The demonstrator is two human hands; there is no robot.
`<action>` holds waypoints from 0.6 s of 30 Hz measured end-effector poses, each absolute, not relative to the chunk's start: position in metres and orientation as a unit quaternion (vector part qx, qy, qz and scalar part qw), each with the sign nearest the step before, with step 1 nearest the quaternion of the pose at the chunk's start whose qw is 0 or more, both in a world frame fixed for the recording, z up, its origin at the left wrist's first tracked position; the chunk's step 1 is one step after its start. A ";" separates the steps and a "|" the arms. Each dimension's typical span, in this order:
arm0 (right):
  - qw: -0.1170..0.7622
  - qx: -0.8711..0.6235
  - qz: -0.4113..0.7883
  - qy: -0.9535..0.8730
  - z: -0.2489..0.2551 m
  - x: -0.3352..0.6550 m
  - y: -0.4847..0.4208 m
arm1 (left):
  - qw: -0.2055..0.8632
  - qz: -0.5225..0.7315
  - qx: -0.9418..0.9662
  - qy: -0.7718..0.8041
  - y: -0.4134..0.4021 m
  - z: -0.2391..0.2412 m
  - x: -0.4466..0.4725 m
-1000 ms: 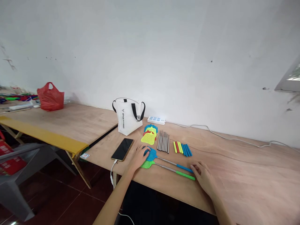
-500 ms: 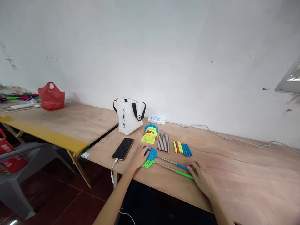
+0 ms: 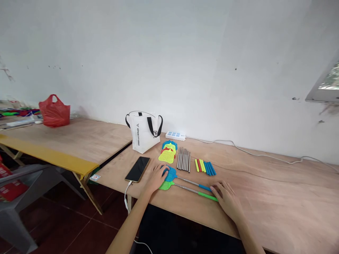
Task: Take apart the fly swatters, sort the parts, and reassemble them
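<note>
On a wooden counter (image 3: 267,201) against a pale wall, a white bag (image 3: 145,135) with black straps stands upright; its contents are hidden. On another table at far left sits a red plastic bag (image 3: 55,113), handles up, contents also hidden.

Two fly swatters lie near the counter's front edge, in front of the person: a blue swatter (image 3: 171,173) and, nearer the person, a green swatter (image 3: 166,185). Their long axes run almost parallel, left to right, slanting toward the person at the right; heads point left, handles right.

The left hand (image 3: 157,178) lies palm down, fairly open, fingers lightly bent over the blue head. The right hand (image 3: 227,196) rests with fingers loosely curved, thumb at the visible end of the blue handle; whether it grips cannot be told.

Beyond the swatters, left to right, are overlapping loose heads (image 3: 166,156), a row of metal rods (image 3: 183,161) and coloured grips (image 3: 200,165). A phone (image 3: 137,169), plugged into a white cable, lies left of the left hand.
</note>
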State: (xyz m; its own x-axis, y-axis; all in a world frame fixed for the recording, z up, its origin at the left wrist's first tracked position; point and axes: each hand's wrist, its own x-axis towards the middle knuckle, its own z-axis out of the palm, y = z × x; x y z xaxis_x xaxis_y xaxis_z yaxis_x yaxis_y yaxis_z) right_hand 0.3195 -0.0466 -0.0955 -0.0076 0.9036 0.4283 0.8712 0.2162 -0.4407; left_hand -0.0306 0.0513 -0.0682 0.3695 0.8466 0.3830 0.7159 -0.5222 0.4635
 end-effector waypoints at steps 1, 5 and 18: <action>0.323 -0.626 0.026 -0.709 -0.095 0.319 -0.047 | 0.110 0.298 0.820 0.476 0.051 -0.068 -0.031; 0.320 -0.629 0.024 -0.709 -0.095 0.319 -0.047 | 0.109 0.298 0.820 0.476 0.051 -0.068 -0.031; 0.296 -0.629 0.025 -0.718 -0.088 0.317 -0.051 | 0.115 0.296 0.818 0.480 0.051 -0.067 -0.031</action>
